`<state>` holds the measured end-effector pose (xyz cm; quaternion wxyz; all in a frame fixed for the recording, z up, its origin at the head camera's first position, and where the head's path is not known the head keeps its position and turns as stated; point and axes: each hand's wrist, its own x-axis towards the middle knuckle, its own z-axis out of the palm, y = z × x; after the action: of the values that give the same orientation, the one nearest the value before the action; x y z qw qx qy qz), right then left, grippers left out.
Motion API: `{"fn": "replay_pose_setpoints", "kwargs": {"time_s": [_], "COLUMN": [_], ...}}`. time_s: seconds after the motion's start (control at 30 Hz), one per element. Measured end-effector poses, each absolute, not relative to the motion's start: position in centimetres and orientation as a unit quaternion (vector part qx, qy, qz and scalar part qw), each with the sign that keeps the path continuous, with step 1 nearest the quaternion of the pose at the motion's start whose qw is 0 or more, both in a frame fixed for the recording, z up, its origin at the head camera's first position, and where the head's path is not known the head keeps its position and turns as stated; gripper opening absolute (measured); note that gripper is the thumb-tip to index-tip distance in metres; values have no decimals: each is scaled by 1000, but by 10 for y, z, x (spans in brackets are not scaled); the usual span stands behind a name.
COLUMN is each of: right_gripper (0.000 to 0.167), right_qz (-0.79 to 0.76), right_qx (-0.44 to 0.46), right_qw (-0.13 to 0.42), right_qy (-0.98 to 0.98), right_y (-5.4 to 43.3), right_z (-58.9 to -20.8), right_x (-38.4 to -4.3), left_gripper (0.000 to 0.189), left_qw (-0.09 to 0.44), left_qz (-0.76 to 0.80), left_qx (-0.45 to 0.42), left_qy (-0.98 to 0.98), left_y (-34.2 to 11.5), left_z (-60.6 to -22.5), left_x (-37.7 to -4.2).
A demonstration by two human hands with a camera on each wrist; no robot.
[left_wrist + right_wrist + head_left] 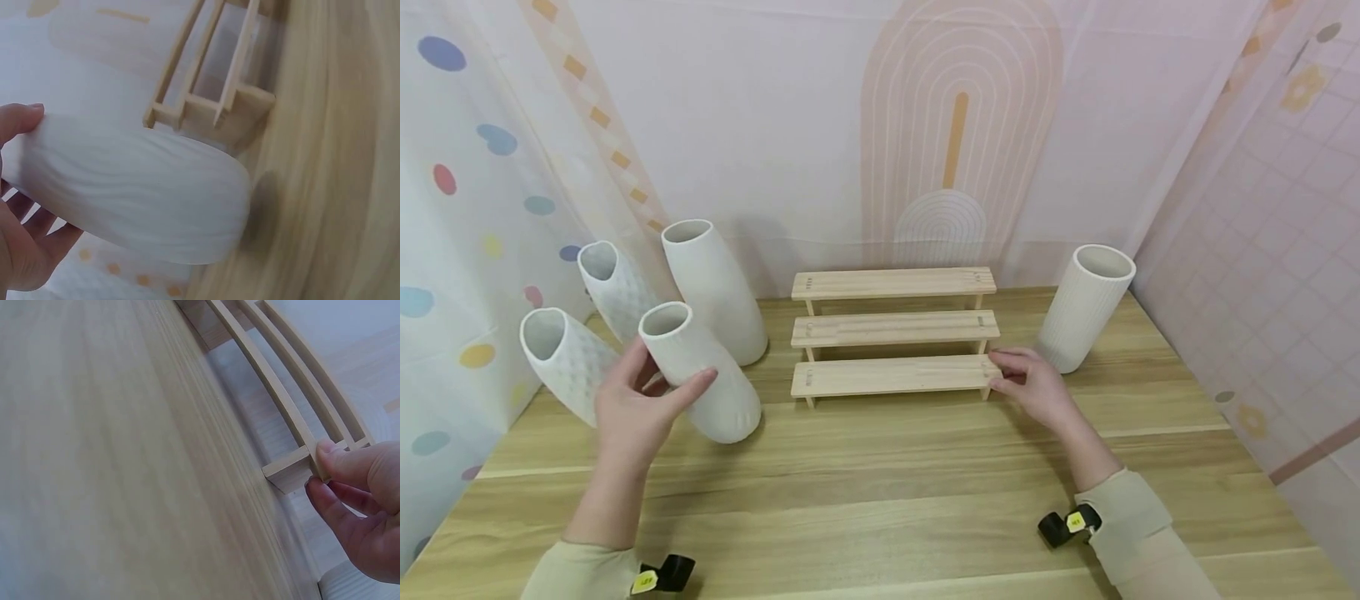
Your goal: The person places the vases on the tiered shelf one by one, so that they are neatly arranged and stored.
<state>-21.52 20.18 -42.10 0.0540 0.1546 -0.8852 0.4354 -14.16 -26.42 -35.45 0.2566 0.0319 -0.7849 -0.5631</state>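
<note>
Head view: left hand (638, 408) grips a vase (722, 396), right hand (1033, 387) pinches the rack (887, 377) at one end; a slack hold could drop the vase, a tug skew the rack.

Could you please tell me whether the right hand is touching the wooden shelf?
Touching. The right wrist view shows it plainly: the right hand pinches the wooden shelf at the near end of its lowest tier.
</note>
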Motion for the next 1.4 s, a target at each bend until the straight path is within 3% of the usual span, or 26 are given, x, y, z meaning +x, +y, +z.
{"fn": "replay_pose_setpoints", "kwargs": {"time_s": [0.57, 1.4], "right_gripper": [39, 39], "right_qz": [428, 427], "right_qx": [156, 153], "right_qw": [59, 50], "right_qy": [-888, -890], "right_y": [200, 202], "right_z": [-417, -418], "right_x": [-215, -215], "left_gripper": [63, 73], "left_qw": [207, 139], "left_qz": [-594, -641], "left_qx": [-105, -199], "left_qy": [-770, -728], "left_y": [-183, -59], "left_z": [-322, -331], "left_x": [-152, -186]}}
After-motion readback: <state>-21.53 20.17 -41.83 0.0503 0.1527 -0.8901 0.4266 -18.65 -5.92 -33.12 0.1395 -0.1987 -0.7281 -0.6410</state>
